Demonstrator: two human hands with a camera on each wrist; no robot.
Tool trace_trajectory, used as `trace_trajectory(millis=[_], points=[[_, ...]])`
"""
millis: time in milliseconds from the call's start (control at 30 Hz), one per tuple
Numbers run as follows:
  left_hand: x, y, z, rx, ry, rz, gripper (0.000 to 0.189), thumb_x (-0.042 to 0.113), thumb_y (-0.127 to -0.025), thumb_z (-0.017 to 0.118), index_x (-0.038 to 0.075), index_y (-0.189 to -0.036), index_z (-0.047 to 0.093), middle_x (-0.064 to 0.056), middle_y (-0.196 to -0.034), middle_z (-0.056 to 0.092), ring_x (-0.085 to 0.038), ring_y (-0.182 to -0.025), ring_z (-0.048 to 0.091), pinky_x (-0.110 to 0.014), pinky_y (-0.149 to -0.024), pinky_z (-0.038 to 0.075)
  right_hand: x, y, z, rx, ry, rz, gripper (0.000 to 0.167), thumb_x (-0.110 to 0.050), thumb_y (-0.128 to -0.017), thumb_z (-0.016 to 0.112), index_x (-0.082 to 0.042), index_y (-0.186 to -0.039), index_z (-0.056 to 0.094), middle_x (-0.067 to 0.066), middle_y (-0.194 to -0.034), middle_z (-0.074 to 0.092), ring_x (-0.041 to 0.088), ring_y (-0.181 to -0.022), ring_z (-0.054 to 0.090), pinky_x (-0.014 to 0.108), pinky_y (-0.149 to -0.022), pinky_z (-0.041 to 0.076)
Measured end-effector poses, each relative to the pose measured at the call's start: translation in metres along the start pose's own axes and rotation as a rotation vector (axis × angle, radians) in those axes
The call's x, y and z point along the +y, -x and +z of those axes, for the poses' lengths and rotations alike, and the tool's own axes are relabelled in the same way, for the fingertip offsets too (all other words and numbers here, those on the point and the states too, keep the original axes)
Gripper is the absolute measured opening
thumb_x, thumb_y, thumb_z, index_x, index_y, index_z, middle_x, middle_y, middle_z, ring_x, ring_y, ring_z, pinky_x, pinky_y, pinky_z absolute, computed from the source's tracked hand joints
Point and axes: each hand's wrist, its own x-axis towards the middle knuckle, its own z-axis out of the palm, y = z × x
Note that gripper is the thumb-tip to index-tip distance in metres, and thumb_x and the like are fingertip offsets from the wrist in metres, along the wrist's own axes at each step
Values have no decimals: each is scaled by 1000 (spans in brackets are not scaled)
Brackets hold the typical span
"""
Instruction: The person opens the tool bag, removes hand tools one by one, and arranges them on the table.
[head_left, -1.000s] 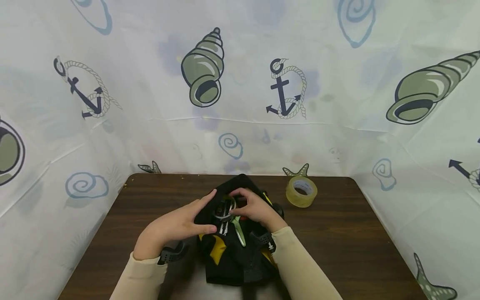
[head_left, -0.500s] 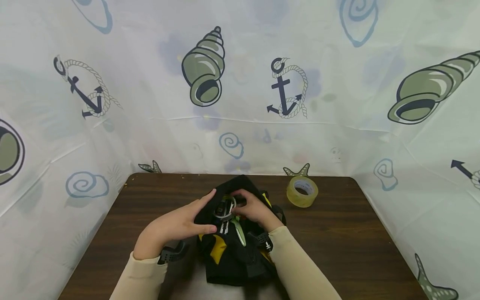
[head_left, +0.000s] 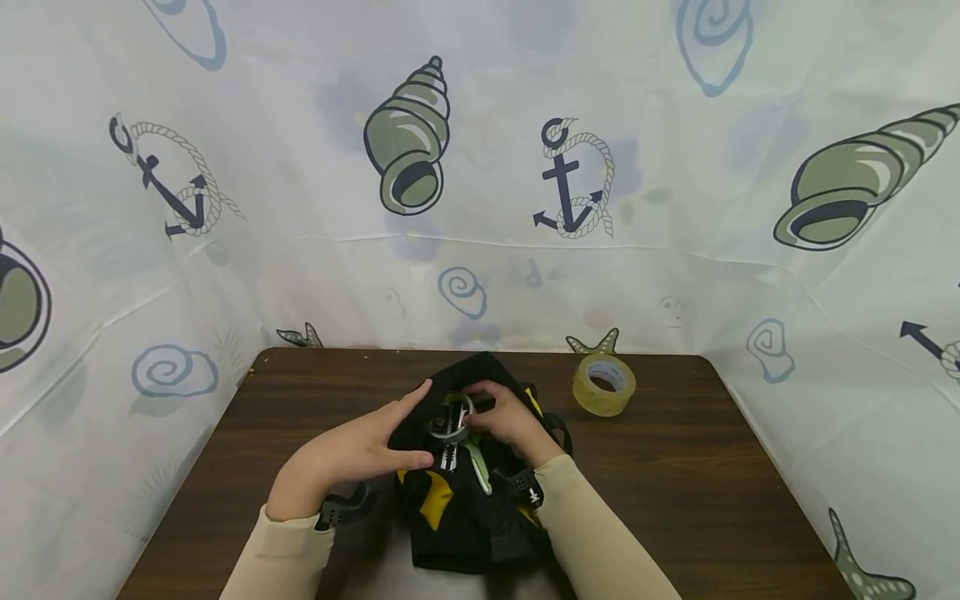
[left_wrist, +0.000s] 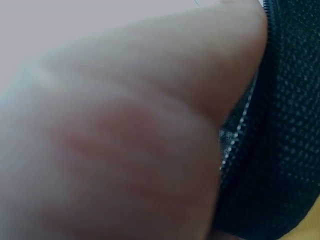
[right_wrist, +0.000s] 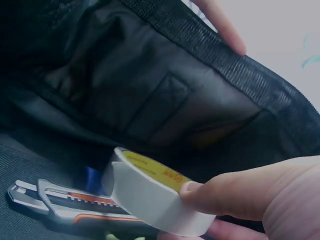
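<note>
A black bag (head_left: 457, 546) with yellow patches lies on the table with its zippered mouth spread. My left hand (head_left: 352, 442) spans the left side of that mouth, index finger and thumb straight and far apart against the cloth; its other fingers are hidden in the head view. My right hand (head_left: 517, 425) reaches into the bag and pinches a roll of white tape (right_wrist: 150, 192) between thumb and fingers. A utility knife (right_wrist: 65, 200) with grey and orange parts lies beneath the roll. Beside it is a slim light-green object (head_left: 477, 467), its kind unclear.
Toward the back right of the dark wooden table (head_left: 675, 467) stands a roll of clear yellowish packing tape (head_left: 603, 385). A white sheet (head_left: 495, 192) printed with shells and anchors hangs behind and around the table. A bit of blue (right_wrist: 94, 180) shows inside the bag.
My right hand has shifted very slightly within the bag, its fingers still on the white tape roll. The left hand and the bag look the same.
</note>
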Motion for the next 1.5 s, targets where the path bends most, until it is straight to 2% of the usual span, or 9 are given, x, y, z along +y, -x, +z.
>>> trace_trajectory(millis=[167,300,533,833,1033,1100,1267,1400,1500], points=[[1,1,1,1,-4,3,106,56,-102,74,35,-177,2,-8,-184,14,-41,-168,22,-70,-129,29,-9,8,-2,29,55,-3,45,-6,-95,81,-6,-139,70,18,-138,69,24,-101,71,36,-81,62],[1,1,1,-5,-1,4,106,56,-102,74,35,-177,2,-7,-185,12,-41,-169,21,-70,-129,29,-19,16,-6,54,144,-2,41,-8,-95,83,-9,-135,73,14,-134,73,21,-104,71,36,-81,62],[1,0,2,-1,-8,-7,108,62,-99,74,38,-177,3,-5,-185,12,-39,-169,21,-70,-130,28,-44,34,-17,32,189,-17,41,-8,-96,80,-9,-137,73,17,-135,74,19,-87,75,42,-78,66],[-2,-3,2,0,-4,-6,108,59,-100,75,38,-177,2,-7,-185,12,-40,-169,20,-71,-130,27,-82,62,-38,112,252,-66,40,-12,-98,81,-19,-137,74,4,-134,74,22,-105,77,40,-85,64],[-2,-3,2,-3,-1,10,108,57,-100,75,36,-177,2,-6,-185,11,-40,-169,18,-70,-131,26,-91,79,-57,157,202,-147,46,-14,-99,82,-23,-142,72,4,-142,71,24,-113,77,45,-95,66],[-1,-3,2,-4,2,13,109,57,-100,75,36,-177,2,-6,-185,10,-39,-170,18,-70,-131,26,-94,84,-63,172,177,-174,46,-15,-99,83,-24,-143,72,5,-140,72,25,-113,77,45,-96,65],[0,-2,2,-4,9,13,108,58,-100,75,37,-177,2,-4,-185,10,-39,-170,18,-69,-131,27,-99,96,-79,237,67,-219,45,-17,-99,83,-23,-142,73,11,-126,77,24,-110,77,33,-91,65],[-1,-1,3,-4,8,12,107,58,-100,75,39,-176,2,-4,-185,10,-39,-170,18,-69,-131,26,-97,109,-92,312,-59,-246,46,-18,-99,84,-21,-143,72,21,-125,78,24,-109,78,24,-85,63],[-2,0,3,-9,17,14,107,57,-100,75,39,-176,1,-4,-185,9,-39,-170,17,-70,-131,26,-92,114,-104,382,-136,-269,47,-15,-98,84,-16,-144,71,16,-125,78,21,-111,78,23,-85,65]])
